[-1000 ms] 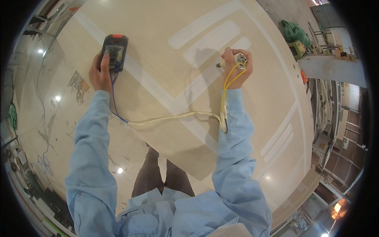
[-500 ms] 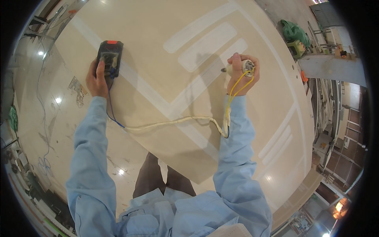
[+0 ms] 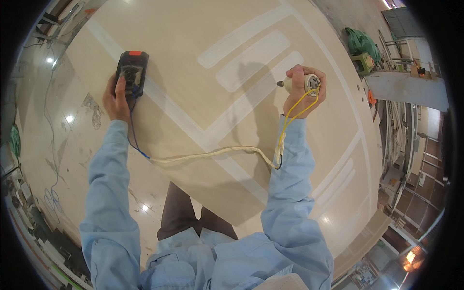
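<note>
My left hand (image 3: 115, 102) is closed round a black battery pack (image 3: 131, 60) with an orange-red patch at its far end. Its thumb lies over the clear tape on the pack's face. In my right hand (image 3: 295, 104) is a small cream-coloured motor tool (image 3: 313, 84), wrapped by my fingers, with a dark tip pointing left. Yellow wires (image 3: 290, 117) run from its round end down along my right wrist. A cream, tape-wrapped cable (image 3: 208, 154) sags between my hands and joins a blue wire (image 3: 135, 145) leading to the pack.
Below my hands spreads a large beige board (image 3: 179, 77) with pale stripes and shapes. Shiny floor tiles (image 3: 72, 159) lie to its left, with a thin blue cord (image 3: 50, 130). A green bag (image 3: 361, 42), a grey ledge (image 3: 406, 88) and stacked materials stand at right.
My right hand has moved slightly to the right with the motor tool. My left hand keeps its hold on the battery pack, almost in the same place.
</note>
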Motion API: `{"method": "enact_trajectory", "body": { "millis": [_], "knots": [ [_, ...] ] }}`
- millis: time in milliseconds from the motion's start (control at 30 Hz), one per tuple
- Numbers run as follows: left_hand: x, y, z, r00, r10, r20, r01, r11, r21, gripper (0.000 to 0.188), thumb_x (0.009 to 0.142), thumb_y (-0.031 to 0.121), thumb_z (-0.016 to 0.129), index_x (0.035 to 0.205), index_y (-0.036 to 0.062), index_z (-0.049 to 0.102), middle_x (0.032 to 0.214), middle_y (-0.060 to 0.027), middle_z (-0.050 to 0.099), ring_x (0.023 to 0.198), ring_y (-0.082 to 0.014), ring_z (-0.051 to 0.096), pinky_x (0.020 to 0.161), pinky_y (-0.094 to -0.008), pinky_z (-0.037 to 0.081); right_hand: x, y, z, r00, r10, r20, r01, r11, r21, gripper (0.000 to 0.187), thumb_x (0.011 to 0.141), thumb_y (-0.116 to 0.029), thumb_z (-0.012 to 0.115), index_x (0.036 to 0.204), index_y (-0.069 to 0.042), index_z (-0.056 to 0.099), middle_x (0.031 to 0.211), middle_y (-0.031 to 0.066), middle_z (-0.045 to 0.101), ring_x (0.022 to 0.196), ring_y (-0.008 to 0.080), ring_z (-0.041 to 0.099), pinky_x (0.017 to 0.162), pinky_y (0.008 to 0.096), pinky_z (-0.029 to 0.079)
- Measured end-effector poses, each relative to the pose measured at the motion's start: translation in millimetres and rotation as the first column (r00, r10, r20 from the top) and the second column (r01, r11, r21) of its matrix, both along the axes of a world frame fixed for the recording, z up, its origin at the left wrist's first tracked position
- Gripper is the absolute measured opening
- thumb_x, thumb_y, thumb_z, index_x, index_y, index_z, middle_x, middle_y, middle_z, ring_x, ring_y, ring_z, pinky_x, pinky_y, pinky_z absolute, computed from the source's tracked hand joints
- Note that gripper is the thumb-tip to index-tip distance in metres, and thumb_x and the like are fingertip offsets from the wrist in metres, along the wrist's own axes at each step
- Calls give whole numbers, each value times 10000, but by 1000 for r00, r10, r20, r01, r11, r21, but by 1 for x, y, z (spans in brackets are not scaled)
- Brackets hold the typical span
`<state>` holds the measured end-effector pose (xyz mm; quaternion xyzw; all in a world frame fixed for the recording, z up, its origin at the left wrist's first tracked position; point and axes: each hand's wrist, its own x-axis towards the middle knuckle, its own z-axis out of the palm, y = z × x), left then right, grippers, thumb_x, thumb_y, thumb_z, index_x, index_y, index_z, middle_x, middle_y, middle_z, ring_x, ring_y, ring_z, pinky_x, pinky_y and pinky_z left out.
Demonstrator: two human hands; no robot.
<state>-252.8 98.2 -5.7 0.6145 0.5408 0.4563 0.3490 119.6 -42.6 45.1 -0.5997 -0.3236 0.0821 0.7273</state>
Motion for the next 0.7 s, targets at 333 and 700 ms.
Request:
{"method": "enact_trajectory", "body": {
  "millis": [333, 700],
  "knots": [
    [21, 7, 14, 987, 13, 160, 7, 993, -122, 478, 965, 317, 581, 1246, -70, 594, 1142, -112, 661, 1009, -164, 606, 889, -284, 471, 3, 3, -7, 996, -62, -66, 61, 998, -20, 182, 843, -27, 731, 879, -28, 552, 783, 75, 634, 679, 148, 634, 625, 274, 518],
    [102, 42, 8, 994, 83, -72, -86, 995, -48, 553, 952, 468, 535, 1194, -18, 638, 1105, -129, 687, 1031, -222, 629, 916, -320, 456, 9, 21, -12, 994, -66, -87, 61, 996, -59, 197, 842, -32, 743, 890, -22, 552, 785, 73, 638, 686, 152, 643, 624, 279, 522]
  ]
}}
